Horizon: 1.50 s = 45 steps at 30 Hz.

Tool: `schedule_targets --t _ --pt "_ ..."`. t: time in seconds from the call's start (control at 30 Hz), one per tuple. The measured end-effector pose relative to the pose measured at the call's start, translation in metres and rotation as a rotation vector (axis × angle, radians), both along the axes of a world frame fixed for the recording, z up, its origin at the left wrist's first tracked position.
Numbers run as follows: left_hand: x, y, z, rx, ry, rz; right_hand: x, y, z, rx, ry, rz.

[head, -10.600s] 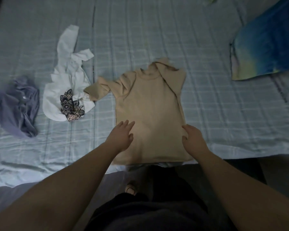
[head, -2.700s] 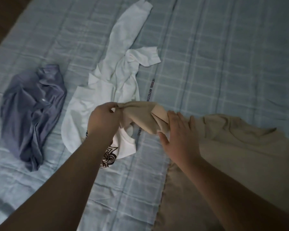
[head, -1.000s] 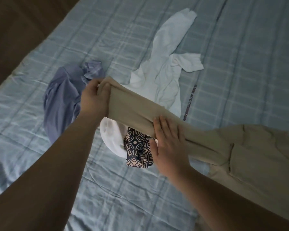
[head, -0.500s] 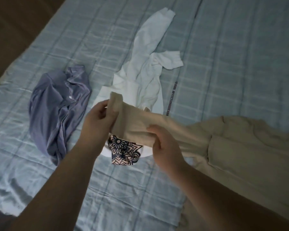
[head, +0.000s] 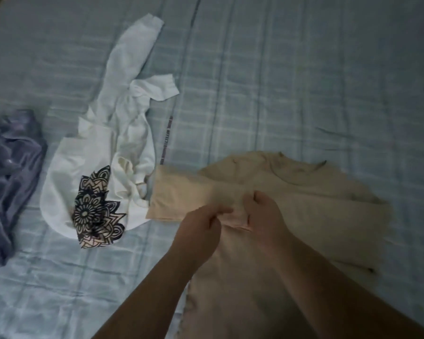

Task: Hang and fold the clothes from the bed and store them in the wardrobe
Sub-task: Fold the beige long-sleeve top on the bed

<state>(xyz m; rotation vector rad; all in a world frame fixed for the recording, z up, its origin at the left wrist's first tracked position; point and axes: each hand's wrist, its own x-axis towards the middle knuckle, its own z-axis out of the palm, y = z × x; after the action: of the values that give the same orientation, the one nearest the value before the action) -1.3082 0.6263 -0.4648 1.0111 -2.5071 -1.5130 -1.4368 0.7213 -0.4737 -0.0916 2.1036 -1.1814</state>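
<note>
The left hand (head: 201,226) and the right hand (head: 264,216) sit close together, fingers curled, each pinching a small raised fold of the beige shirt (head: 316,204) where its sleeve meets the body. From that fold the sleeve (head: 179,196) runs flat to the left, and its end lies against the edge of a crumpled white shirt (head: 66,172). The rest of the beige shirt is spread on the bed (head: 304,81), with the neckline away from the person and the body passing under both forearms. The white shirt shows a dark mandala print (head: 93,206) near its lower edge, and one of its sleeves stretches up the bed. Further left, apart from it, lies a bunched purple garment (head: 8,182). A pale blue checked sheet covers the bed.
</note>
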Motion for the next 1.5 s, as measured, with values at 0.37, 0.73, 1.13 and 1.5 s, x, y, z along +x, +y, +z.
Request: schedule_targets --t 0.37,0.73,1.13,1.5 --pt "-0.061 0.066 -0.047 -0.652 -0.424 -0.400 -0.078 0.131 -0.015 0.228 0.305 -0.084" --pt "-0.110 0.125 -0.058 -0.664 -0.466 -0.442 -0.124 0.226 -0.018 0.434 0.408 -0.057" --pt "-0.106 0.121 -0.076 -0.708 -0.480 -0.453 -0.119 0.248 -0.022 0.591 0.797 0.154" --pt "-0.100 0.117 -0.095 -0.763 -0.458 -0.461 -0.104 0.245 -0.066 0.585 0.823 0.622"
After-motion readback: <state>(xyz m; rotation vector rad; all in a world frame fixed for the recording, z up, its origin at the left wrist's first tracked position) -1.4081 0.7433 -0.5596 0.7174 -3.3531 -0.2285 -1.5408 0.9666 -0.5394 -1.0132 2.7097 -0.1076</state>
